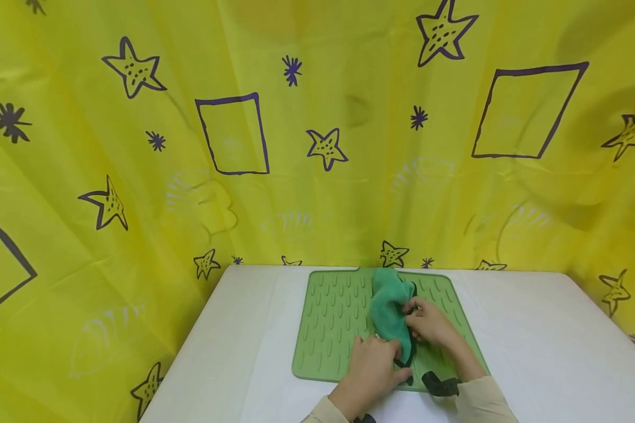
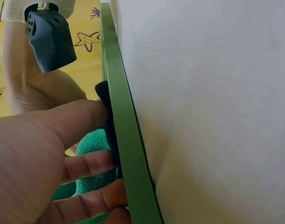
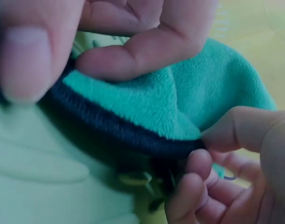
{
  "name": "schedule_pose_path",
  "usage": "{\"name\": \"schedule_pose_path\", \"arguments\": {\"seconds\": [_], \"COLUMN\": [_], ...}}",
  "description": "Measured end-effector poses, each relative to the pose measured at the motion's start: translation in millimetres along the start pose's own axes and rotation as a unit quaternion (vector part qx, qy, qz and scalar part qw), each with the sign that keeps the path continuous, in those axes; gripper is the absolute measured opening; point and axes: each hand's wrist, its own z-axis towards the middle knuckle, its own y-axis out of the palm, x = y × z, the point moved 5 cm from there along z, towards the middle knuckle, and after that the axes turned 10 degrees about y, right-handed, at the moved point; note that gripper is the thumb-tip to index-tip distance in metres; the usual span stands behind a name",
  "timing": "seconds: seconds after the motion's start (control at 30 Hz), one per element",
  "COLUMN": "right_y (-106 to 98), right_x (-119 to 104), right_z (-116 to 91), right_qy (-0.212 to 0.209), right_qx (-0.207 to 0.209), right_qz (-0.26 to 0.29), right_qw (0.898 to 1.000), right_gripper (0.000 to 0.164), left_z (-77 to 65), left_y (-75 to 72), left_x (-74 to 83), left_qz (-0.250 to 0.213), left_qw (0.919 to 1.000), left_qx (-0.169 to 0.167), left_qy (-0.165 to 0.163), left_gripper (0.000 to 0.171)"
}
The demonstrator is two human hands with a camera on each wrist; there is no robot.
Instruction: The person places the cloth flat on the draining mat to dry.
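We are holding a green cloth item [image 1: 390,308] with both hands on a ridged green mat [image 1: 323,329], and it is stretching just right of the mat's middle, from the far edge toward the near edge. The mat is lying along the middle of the far edge of the white table [image 1: 233,341].

With our left hand [image 1: 371,364] we are gripping the cloth's near end, thumb on one side and fingers on the other. With our right hand [image 1: 433,322] we are pinching the dark trim [image 3: 128,133] on the cloth's right side, the fingers closing narrowly and the tips nearly meeting.

We are wearing pale sleeves [image 1: 484,399], and a black device [image 1: 440,385] is sitting at our right wrist, over the mat's near right corner. Beyond the table's far edge, a yellow curtain [image 1: 296,194] is hanging, showing dark stars and four-sided outlines.
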Motion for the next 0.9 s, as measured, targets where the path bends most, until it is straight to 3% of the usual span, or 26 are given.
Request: {"name": "schedule_pose_path", "arguments": {"seconds": [0.17, 0.47, 0.7, 0.8, 0.9], "right_y": [2, -13, -18, -20, -19], "right_x": [3, 5, -6, -8, -7], "right_z": [4, 5, 0, -1, 1], "right_qy": [-0.014, -0.028, -0.076, -0.089, -0.1], "right_qx": [-0.026, 0.004, -0.036, -0.028, -0.017], "right_qz": [0.02, 0.045, 0.077, 0.059, 0.036], "right_qw": [0.999, 0.999, 0.994, 0.994, 0.994], "right_gripper": [0.032, 0.031, 0.027, 0.026, 0.036], "left_z": [0.3, -1.5, -1.3, -1.2, 0.4], "left_y": [-0.5, -6.2, -6.2, -7.7, -14.1], "left_x": [0.9, -1.9, -4.2, -8.1, -16.5], "left_qz": [-0.001, -0.013, -0.026, -0.026, -0.07], "left_qw": [1.0, 0.9999, 0.9996, 0.9995, 0.9964], "left_qx": [-0.006, 0.002, 0.002, 0.017, 0.039], "left_qy": [-0.005, -0.007, -0.013, -0.002, 0.028], "left_gripper": [0.032, 0.039, 0.044, 0.045, 0.044]}}
